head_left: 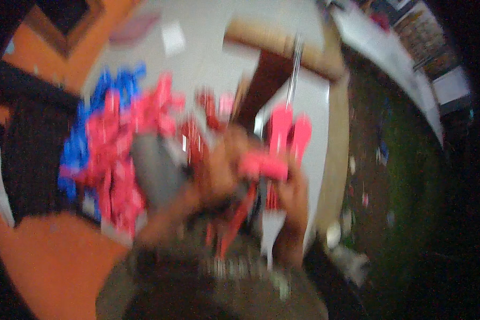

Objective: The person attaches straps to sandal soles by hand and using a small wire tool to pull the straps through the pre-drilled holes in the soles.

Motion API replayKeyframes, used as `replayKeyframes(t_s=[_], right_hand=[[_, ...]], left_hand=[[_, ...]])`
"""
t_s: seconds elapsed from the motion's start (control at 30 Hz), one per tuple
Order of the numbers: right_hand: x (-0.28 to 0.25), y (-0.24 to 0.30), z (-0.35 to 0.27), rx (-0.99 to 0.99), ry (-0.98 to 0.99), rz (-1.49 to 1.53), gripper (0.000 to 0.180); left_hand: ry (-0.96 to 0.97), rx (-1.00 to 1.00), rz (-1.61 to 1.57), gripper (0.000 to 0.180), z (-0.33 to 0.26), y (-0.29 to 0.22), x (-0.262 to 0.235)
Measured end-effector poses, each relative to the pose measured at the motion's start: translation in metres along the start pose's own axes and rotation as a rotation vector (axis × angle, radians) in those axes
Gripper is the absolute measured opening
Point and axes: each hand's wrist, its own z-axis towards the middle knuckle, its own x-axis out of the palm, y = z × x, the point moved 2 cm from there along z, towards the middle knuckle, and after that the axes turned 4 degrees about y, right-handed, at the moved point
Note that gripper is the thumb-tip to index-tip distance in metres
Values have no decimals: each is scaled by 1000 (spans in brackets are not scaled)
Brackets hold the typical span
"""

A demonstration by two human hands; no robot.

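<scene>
"Where is the pink piece [264,164] right now?"

"Between the two hands, above the near part of the desk [208,58], toward its right edge. The right hand [293,189] has its grip closed on the right end."

"And the left hand [225,165]?"

"It meets the other end, but the blur hides whether its grip is closed or how far open it is."

"So what could go wrong?"

"The piece could twist or slip, most likely if the right grip carries it alone and the left one only brushes it."

"What about the things around it?"

"Two long pink shapes [279,130] lie just beyond the right hand, near the desk's right edge. A careless elbow could push them over that side."

"And farther off?"

"A wooden bar [250,38] lies toward the far right corner, with a metal rod [293,80] across it in view. A wide reach might knock the rod and set it rolling. The pink and blue pile [112,141] crowds the left edge; pulling one part from it could drag others off, since they look tangled."
</scene>
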Motion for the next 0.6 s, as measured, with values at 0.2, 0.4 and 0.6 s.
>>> replayKeyframes(t_s=[0.2, 0.4, 0.6], right_hand=[[68, 122, 40, -171, 30, -8, 35], [54, 93, 45, -104, -250, 244, 27], [62, 55, 35, -88, -199, 326, 33]], left_hand=[[245, -447, -135, 40, -53, -9, -18], [420, -657, -524, 25, -101, 22, 0], [-437, -1022, -1404, 57, -83, 47, 3]])
